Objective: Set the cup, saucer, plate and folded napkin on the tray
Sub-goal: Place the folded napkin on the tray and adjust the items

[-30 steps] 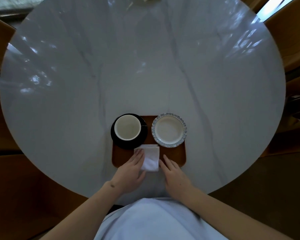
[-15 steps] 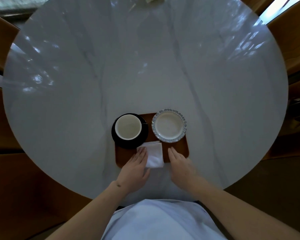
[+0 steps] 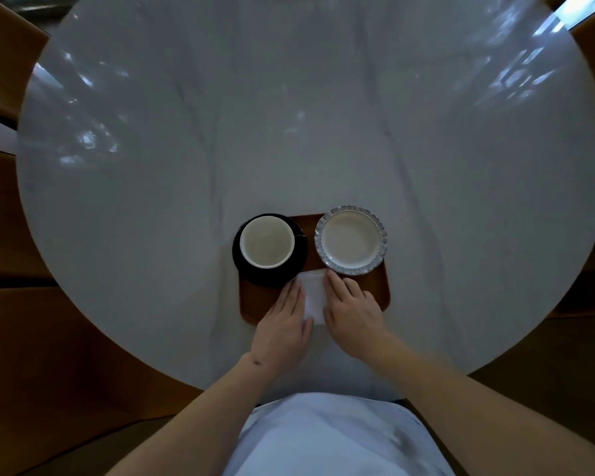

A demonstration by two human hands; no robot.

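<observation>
The room was dim, and my marble table [image 3: 289,132] caught pale window reflections along its left and upper right edges. The wide lens bent the round tabletop and my forearms outward toward the borders. My right hand [image 3: 352,310] looked slightly smeared, its edges soft.

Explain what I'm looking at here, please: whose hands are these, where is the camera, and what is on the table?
There is no machine: a person works with bare hands, filmed by a wide-angle camera on their head looking down. On the round table lies a brown tray. On it stand a white cup on a black saucer, and a frilled plate. The left hand and right hand lie flat on either side of a folded white napkin, touching its edges. Neither grips it.
</observation>
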